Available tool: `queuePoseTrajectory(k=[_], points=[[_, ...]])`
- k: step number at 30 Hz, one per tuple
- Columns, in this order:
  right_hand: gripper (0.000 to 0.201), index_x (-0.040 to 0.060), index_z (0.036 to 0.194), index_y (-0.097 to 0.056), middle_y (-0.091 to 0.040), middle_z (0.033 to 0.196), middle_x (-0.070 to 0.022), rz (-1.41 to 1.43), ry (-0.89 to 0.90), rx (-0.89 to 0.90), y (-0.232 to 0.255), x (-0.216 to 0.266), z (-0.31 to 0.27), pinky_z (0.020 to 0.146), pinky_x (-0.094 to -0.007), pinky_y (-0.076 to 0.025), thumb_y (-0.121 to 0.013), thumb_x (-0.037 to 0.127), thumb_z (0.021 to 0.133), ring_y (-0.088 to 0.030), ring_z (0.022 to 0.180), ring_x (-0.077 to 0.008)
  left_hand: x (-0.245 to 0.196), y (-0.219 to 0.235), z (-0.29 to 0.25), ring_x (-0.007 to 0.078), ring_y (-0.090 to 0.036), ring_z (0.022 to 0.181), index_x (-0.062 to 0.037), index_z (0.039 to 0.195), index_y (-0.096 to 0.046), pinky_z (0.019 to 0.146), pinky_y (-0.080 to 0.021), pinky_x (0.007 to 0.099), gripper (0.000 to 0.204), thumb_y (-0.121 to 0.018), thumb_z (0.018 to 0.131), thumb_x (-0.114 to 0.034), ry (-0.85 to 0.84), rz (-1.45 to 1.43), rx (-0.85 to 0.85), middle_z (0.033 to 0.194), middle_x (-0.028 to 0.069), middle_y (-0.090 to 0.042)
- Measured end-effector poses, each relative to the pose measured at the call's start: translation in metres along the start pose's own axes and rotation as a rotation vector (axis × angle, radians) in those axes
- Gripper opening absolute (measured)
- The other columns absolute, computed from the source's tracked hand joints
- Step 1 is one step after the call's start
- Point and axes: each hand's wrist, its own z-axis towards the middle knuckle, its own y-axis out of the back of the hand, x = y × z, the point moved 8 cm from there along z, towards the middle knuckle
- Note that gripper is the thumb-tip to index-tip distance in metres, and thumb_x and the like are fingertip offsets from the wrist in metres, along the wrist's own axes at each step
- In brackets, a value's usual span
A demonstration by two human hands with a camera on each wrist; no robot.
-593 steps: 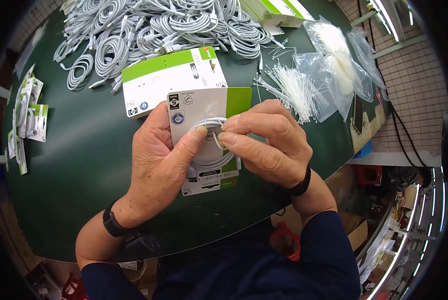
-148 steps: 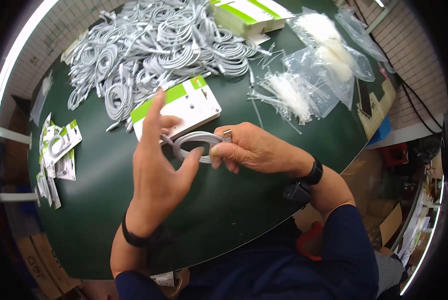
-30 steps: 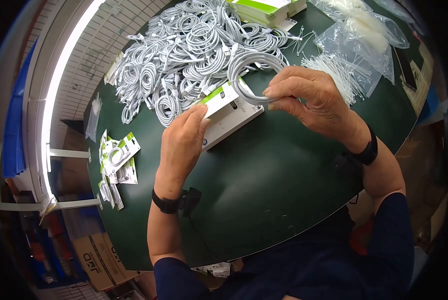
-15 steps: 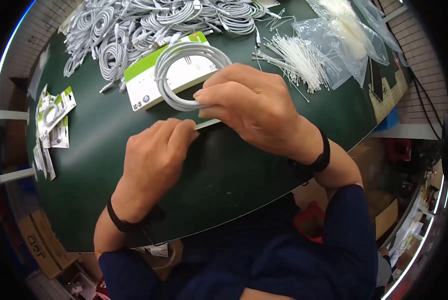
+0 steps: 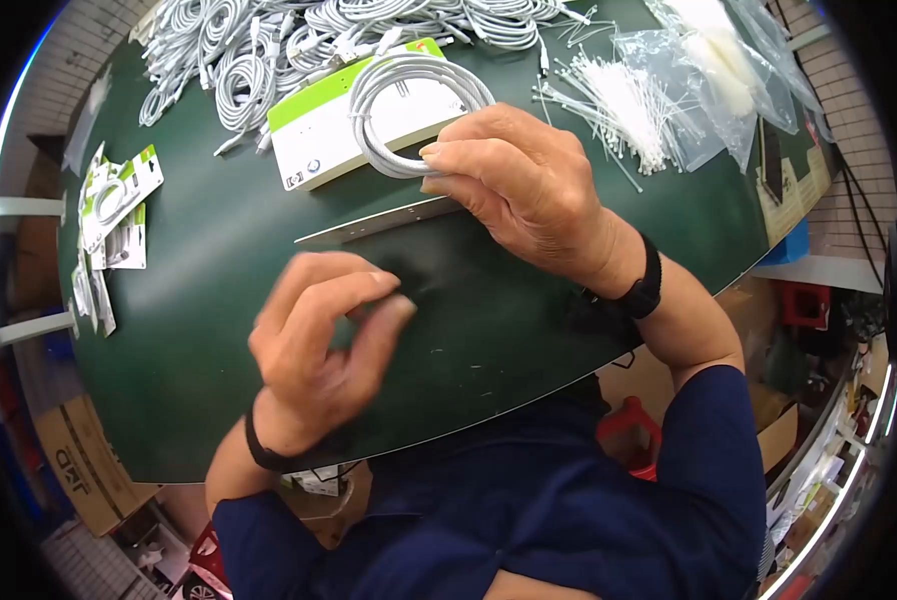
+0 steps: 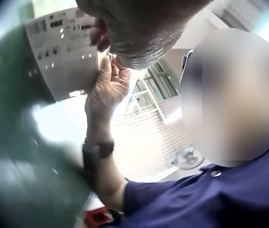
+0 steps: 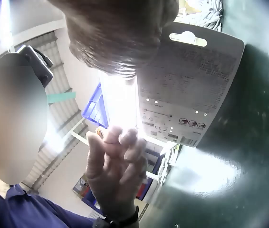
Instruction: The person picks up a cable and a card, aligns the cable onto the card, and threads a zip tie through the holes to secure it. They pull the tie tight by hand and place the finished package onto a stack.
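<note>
1. The coiled white cable [image 5: 408, 115] is in my right hand [image 5: 523, 190], pinched at its lower rim by my fingers [image 5: 458, 155]; the coil stands over the stack of cards [image 5: 343, 140].
2. The same hand also grips one flat card [image 5: 373, 222], seen edge-on just above the table [image 5: 218, 260]; from the right wrist view its printed back [image 7: 189, 90] shows under my palm.
3. My left hand [image 5: 318, 340] hangs near the card, apart from it; its fingers are loosely curled and hold nothing.
4. Behind the stack lies a heap of cables [image 5: 268, 40]; to the right, loose zip ties [image 5: 618, 95] and plastic bags [image 5: 718, 70]; finished packs [image 5: 113, 205] lie at the left edge.
</note>
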Motion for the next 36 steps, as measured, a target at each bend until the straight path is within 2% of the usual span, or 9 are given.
queuePoseTrajectory(k=[2,3,6,8,11,13,16,26,36], points=[[0.031,0.0018,0.108,-0.070,-0.071,0.092,-0.0128,0.012,0.022,0.009,-0.001,0.006,-0.002,0.061,-0.0335,-0.057,-0.082,-0.002,0.079,-0.070,0.075,-0.0270,0.024,-0.025,-0.031,0.0238,-0.068,0.089,0.0014,0.116,-0.067,0.069,-0.056,0.0369,0.028,-0.077,0.092,-0.010,0.571,-0.574,0.153,0.105,0.0128,-0.069],[0.032,0.0020,0.108,-0.071,-0.070,0.092,-0.0121,0.018,0.055,0.030,-0.003,0.011,-0.003,0.060,-0.0329,-0.056,-0.081,-0.003,0.078,-0.069,0.073,-0.0261,0.026,-0.027,-0.031,0.0238,-0.068,0.089,0.0014,0.116,-0.067,0.069,-0.056,0.0369,0.028,-0.077,0.092,-0.010,0.578,-0.565,0.158,0.105,0.0128,-0.069],[0.035,0.0024,0.108,-0.071,-0.070,0.091,-0.0110,0.035,0.146,0.054,-0.011,0.025,-0.009,0.057,-0.0315,-0.054,-0.080,-0.004,0.075,-0.065,0.069,-0.0241,0.047,-0.064,-0.059,0.0211,-0.067,0.093,0.0011,0.126,-0.061,0.072,-0.057,0.0343,0.030,-0.063,0.101,-0.016,1.299,-1.577,-0.067,0.109,0.0105,-0.068],[0.038,0.0029,0.108,-0.071,-0.069,0.090,-0.0100,0.032,0.272,0.068,-0.013,0.038,-0.013,0.054,-0.0300,-0.051,-0.079,-0.003,0.072,-0.061,0.065,-0.0220,0.046,-0.065,-0.064,0.0212,-0.067,0.093,0.0011,0.129,-0.060,0.072,-0.056,0.0339,0.032,-0.060,0.102,-0.017,1.305,-1.573,-0.088,0.109,0.0107,-0.068],[0.034,0.0031,0.105,-0.071,-0.068,0.090,-0.0095,0.016,0.267,0.110,-0.016,0.045,-0.013,0.053,-0.0300,-0.049,-0.079,0.000,0.072,-0.059,0.064,-0.0210,0.048,-0.069,-0.071,0.0215,-0.067,0.092,0.0010,0.133,-0.057,0.072,-0.056,0.0330,0.036,-0.054,0.103,-0.018,1.307,-1.586,-0.124,0.111,0.0111,-0.068],[0.033,0.0031,0.104,-0.071,-0.068,0.090,-0.0092,0.009,0.277,0.140,-0.016,0.046,-0.008,0.052,-0.0300,-0.047,-0.078,0.002,0.072,-0.057,0.063,-0.0206,0.053,-0.073,-0.074,0.0207,-0.066,0.090,0.0020,0.133,-0.057,0.072,-0.056,0.0331,0.035,-0.054,0.102,-0.012,1.287,-1.641,-0.169,0.110,0.0116,-0.068],[0.029,0.0048,0.099,-0.073,-0.069,0.089,-0.0055,0.058,0.125,0.189,-0.009,0.037,0.006,0.054,-0.0304,-0.046,-0.080,0.006,0.071,-0.054,0.067,-0.0194,0.051,-0.076,-0.071,0.0206,-0.067,0.089,0.0029,0.133,-0.057,0.073,-0.056,0.0332,0.034,-0.054,0.100,-0.009,1.245,-1.623,-0.169,0.110,0.0122,-0.069],[0.031,0.0115,0.097,-0.075,-0.071,0.091,0.0008,-0.077,-0.020,0.311,-0.008,0.032,0.001,0.063,-0.0318,-0.047,-0.085,0.006,0.068,-0.054,0.075,-0.0203,0.055,-0.074,-0.042,0.0225,-0.071,0.090,0.0053,0.130,-0.060,0.074,-0.056,0.0333,0.034,-0.056,0.099,-0.007,1.031,-1.409,-0.097,0.114,0.0148,-0.071],[0.030,0.0109,0.100,-0.078,-0.073,0.094,-0.0010,0.153,-0.177,0.294,-0.023,0.012,-0.021,0.066,-0.0306,-0.051,-0.090,0.008,0.072,-0.061,0.079,-0.0198,0.065,-0.082,-0.054,0.0213,-0.071,0.091,0.0044,0.130,-0.062,0.075,-0.056,0.0326,0.034,-0.057,0.098,-0.008,1.071,-1.384,-0.073,0.115,0.0139,-0.072]])
